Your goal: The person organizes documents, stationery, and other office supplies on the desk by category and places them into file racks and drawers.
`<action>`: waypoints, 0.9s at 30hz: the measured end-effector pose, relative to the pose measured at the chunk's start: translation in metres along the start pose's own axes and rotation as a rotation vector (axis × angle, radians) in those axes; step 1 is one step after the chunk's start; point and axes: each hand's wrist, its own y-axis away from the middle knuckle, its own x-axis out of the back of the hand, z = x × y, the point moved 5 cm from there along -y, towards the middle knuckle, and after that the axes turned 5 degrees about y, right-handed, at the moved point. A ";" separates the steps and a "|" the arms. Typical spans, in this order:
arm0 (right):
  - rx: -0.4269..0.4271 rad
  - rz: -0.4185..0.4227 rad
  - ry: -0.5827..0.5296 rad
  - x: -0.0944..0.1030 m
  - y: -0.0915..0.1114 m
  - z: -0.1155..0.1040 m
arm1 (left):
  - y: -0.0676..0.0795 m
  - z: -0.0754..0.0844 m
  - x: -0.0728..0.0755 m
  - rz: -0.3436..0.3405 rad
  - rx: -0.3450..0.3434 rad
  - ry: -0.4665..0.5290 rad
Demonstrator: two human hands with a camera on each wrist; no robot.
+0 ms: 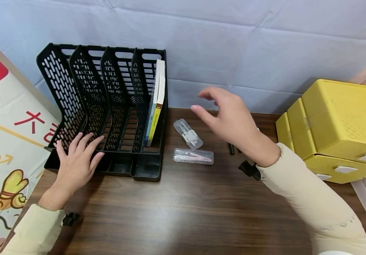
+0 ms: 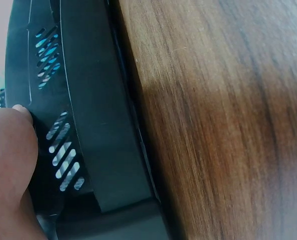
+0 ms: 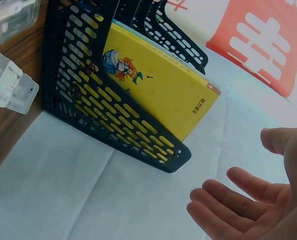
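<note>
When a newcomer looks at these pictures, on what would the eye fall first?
Probably on the large black file rack at left, with books upright in its rightmost slot and the left hand at its front edge. Next, the bright yellow drawers at far right, and the empty right hand raised between them.

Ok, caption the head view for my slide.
Left hand on a black file rack, empty right hand above the table.

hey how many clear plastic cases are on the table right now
2: one case lies angled nearer the backdrop; the second case lies just in front, both beside the black rack. The right hand may hide others.
</note>
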 end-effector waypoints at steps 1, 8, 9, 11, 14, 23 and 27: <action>-0.015 -0.004 -0.043 0.001 0.002 0.003 | 0.000 0.000 0.000 0.002 -0.002 -0.001; -0.131 -0.063 -0.266 0.009 0.013 0.016 | -0.001 0.002 0.001 0.000 0.002 0.001; -0.146 -0.071 -0.282 0.010 0.015 0.017 | -0.001 0.002 0.001 -0.001 0.002 0.001; -0.171 -0.088 -0.311 0.012 0.019 0.021 | -0.001 0.001 0.001 0.001 0.001 0.004; -0.190 -0.127 -0.402 0.014 0.027 0.029 | -0.001 0.002 0.001 0.005 -0.002 0.005; -0.195 -0.250 -0.678 0.015 0.051 0.060 | -0.001 0.003 0.001 0.006 -0.009 0.004; -0.129 -0.336 -0.917 0.013 0.063 0.072 | -0.001 0.003 0.001 0.002 -0.004 0.004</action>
